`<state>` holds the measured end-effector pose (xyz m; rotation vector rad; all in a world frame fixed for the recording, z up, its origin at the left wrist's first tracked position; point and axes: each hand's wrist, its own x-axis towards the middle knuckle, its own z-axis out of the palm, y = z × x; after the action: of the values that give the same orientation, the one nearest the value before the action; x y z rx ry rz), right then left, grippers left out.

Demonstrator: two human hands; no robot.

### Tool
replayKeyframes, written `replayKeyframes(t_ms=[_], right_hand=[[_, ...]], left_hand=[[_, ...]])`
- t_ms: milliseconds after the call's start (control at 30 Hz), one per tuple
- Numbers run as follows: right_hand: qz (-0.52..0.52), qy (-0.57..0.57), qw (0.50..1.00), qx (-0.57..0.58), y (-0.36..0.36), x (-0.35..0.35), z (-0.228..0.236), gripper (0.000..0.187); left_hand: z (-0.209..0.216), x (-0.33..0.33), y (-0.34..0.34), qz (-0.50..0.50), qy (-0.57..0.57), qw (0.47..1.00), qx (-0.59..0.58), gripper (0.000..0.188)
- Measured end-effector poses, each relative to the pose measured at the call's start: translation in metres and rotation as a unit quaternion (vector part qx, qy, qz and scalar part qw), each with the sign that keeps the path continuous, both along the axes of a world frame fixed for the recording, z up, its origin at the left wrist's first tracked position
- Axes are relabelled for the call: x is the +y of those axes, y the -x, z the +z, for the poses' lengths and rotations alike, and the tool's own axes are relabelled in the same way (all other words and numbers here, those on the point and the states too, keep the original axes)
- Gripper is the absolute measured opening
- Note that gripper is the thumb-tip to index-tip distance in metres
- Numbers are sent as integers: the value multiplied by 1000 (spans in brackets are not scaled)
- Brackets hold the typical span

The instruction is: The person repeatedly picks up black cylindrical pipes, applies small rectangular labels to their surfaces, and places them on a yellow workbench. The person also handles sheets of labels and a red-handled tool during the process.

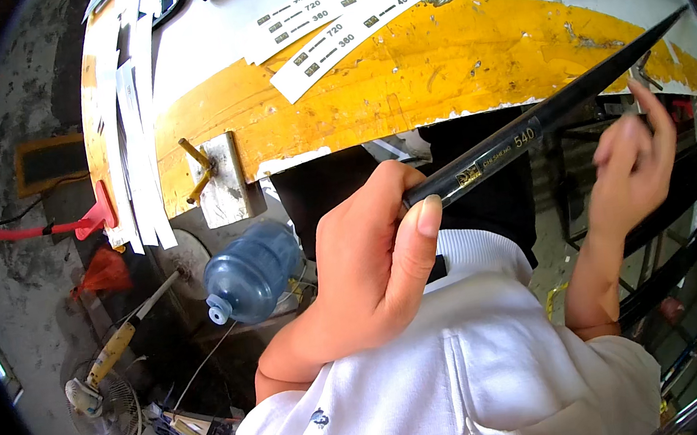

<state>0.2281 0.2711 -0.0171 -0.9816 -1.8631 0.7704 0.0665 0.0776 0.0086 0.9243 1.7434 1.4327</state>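
My left hand (369, 253) is closed round the near end of a glossy black tapered rod (558, 110), its thumb lying along the side. Gold print marks the rod near my grip, and the rod slants up to the right across the table's front edge. Below the rod's far part is my right hand (633, 162), slightly blurred, with its index finger stretched up close to the rod and the other fingers loosely bent. Nothing shows in that hand; whether the fingertip touches the rod I cannot tell. Printed white label strips (347, 38) lie on the table beyond.
The table (434, 64) has a worn yellow front band. Paper strips (135, 146) hang over its left end beside a metal clamp (221, 180). A blue water bottle (254, 271), a fan (105, 409) and a red-handled tool (93, 214) are at left. Black racks (675, 251) stand right.
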Motion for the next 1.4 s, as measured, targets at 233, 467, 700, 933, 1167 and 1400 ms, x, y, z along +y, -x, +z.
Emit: replayKeyframes(t_ms=[233,467,700,933,1167,1400], right_hand=[[340,-188,905,-173,19,-42,5,62],[302,-142,919,-208,13,-45,3,71],[311,-203,903,-215,7,-38,12,63],[282,-43,957,-57,-8,-26,19,46],[302,42,952,30,-8,-43,11,50],[301,33,951,59,-6,-41,12,50]], left_hand=[[6,3,-3,-5,7,1000,16,19],[3,2,-7,12,19,999,27,18],[6,3,-11,-10,33,998,58,16],[2,9,-17,-11,-44,979,197,15],[7,7,-21,-14,-7,981,193,20],[8,2,-25,-7,17,990,139,24]])
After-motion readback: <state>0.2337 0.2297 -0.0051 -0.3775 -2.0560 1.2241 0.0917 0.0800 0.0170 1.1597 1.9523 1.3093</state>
